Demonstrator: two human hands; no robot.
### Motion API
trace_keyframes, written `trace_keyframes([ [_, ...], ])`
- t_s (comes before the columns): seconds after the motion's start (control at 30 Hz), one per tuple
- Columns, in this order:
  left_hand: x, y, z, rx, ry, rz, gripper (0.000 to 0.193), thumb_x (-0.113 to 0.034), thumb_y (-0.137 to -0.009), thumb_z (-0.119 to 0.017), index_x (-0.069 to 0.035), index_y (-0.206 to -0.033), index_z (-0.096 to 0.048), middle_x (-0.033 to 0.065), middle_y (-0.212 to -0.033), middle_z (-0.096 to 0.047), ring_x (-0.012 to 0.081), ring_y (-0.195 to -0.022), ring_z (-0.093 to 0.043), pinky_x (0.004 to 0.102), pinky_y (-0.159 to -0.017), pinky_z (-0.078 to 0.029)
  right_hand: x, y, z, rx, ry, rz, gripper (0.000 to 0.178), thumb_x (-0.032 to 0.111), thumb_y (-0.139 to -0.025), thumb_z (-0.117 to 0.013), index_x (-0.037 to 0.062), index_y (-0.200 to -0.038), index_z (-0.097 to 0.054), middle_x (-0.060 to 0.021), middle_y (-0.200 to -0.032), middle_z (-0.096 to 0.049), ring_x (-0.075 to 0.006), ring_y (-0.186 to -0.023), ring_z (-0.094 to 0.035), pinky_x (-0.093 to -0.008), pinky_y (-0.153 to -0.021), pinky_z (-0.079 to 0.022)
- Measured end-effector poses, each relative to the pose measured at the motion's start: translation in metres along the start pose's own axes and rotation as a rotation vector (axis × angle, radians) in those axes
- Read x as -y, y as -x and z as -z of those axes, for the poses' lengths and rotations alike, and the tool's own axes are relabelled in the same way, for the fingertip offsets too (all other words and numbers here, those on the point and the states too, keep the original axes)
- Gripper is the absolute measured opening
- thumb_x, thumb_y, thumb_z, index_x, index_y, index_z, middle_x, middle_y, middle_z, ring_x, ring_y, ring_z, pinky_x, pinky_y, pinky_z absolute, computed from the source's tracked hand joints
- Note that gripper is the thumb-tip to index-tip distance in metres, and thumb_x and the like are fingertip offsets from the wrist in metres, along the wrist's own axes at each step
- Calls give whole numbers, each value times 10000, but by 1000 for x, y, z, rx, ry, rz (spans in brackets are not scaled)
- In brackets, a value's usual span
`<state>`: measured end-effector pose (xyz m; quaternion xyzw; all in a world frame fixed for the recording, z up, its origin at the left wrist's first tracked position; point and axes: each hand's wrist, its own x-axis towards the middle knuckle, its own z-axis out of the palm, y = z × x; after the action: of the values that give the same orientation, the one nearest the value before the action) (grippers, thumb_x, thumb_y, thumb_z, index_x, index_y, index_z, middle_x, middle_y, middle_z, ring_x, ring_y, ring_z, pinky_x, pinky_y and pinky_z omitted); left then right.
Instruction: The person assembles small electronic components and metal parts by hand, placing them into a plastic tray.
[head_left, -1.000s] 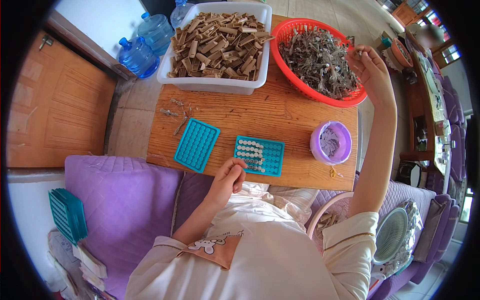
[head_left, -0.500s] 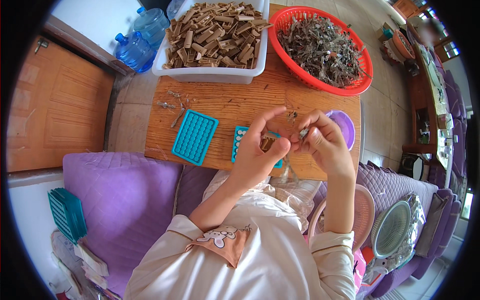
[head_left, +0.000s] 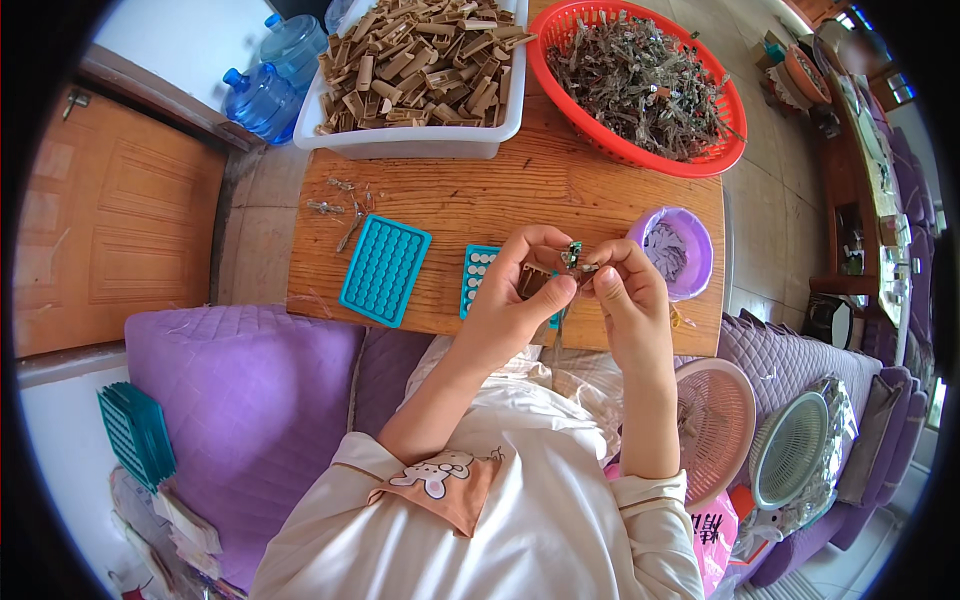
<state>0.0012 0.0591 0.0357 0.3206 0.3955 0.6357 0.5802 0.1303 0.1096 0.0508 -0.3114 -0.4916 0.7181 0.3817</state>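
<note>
Green circuit board [head_left: 573, 253], its long axis apparently pointing away from the wearer, sits in the narrow pinch of the left hand [head_left: 512, 302] over the wooden bench [head_left: 450, 190], brown casing [head_left: 533, 281] nearer that palm, as the right hand [head_left: 638, 303] grips a greyish piece [head_left: 589, 268] just rightward.

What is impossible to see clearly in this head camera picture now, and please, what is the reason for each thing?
In the head view:
- Teal tray with white discs: right part mostly hidden behind the left hand.
- Brown piece: partly covered by the left hand's fingers.
- Small green part between the hands: too small for details; fingertips and the right hand cover some.
- White tub: far end cut off by the upper edge.
</note>
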Motion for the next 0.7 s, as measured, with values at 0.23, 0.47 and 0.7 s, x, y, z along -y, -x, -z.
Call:
trace_keyframes([
  [0.23, 5, 3, -1, -35, 85, 64, 307, -97, -779, -580, -79, -1039, -419, 2, -858, -461, 13, -662, -439, 144, -551, -361, -1, 1, -3, -94, 42, 95, 123, 109, -852, -473, -4, -901, -474, -32, -817, -528, -84, -746, -506, -225, -694, -424],
  [0.47, 1, 4, 5, -10, 138, 87, 285, -150, -794, -578, -78, -1025, -429, 2, -831, -509, 15, -681, -439, 145, -575, -339, 10, 8, -6, -14, 134, 27, 127, 96, -849, -476, -18, -904, -471, -40, -840, -528, -85, -765, -502, -216, -696, -418],
  [0.7, -13, 7, 6, -53, -8, 17, 303, -182, -786, -594, -52, -1038, -486, 12, -836, -545, 27, -715, -456, 161, -624, -365, 13, 14, -3, 32, 280, 48, 112, 66, -839, -482, -34, -890, -467, -34, -812, -509, -74, -740, -483, -202, -668, -402],
])
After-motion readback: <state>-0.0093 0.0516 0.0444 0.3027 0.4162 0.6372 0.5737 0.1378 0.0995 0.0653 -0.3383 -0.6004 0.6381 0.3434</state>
